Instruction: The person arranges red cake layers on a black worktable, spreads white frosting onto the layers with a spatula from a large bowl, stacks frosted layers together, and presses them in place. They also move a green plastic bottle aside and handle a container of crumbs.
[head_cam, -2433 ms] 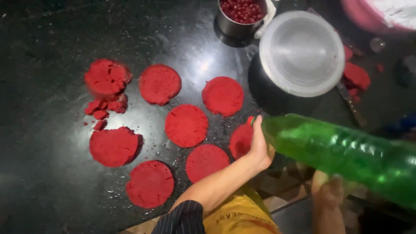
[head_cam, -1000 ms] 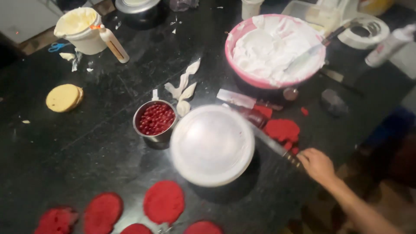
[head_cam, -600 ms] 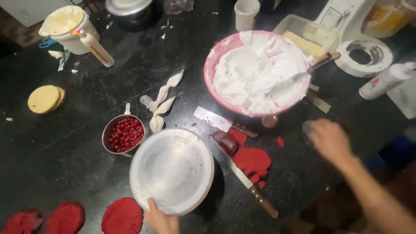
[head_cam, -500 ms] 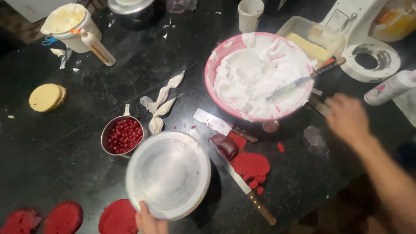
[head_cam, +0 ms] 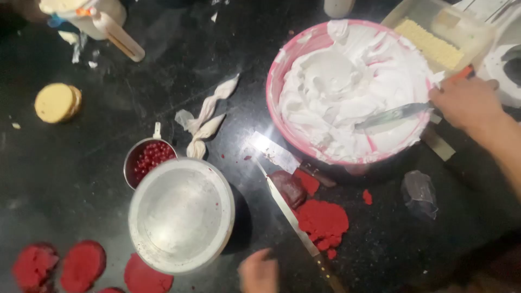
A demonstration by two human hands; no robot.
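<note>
Our right hand (head_cam: 468, 102) is closed around the spatula (head_cam: 393, 115) resting in the pink bowl (head_cam: 282, 116) of cream at two o'clock. Our left hand (head_cam: 259, 272) sits at six o'clock beside the round pan (head_cam: 182, 214); we cannot tell its grip.

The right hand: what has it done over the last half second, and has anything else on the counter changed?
The right hand reached up to the pink bowl and took hold of the orange-handled spatula lying in the white cream. The left hand shifted off the round metal pan to its right. Pan, berry cup and knife stayed put.
</note>
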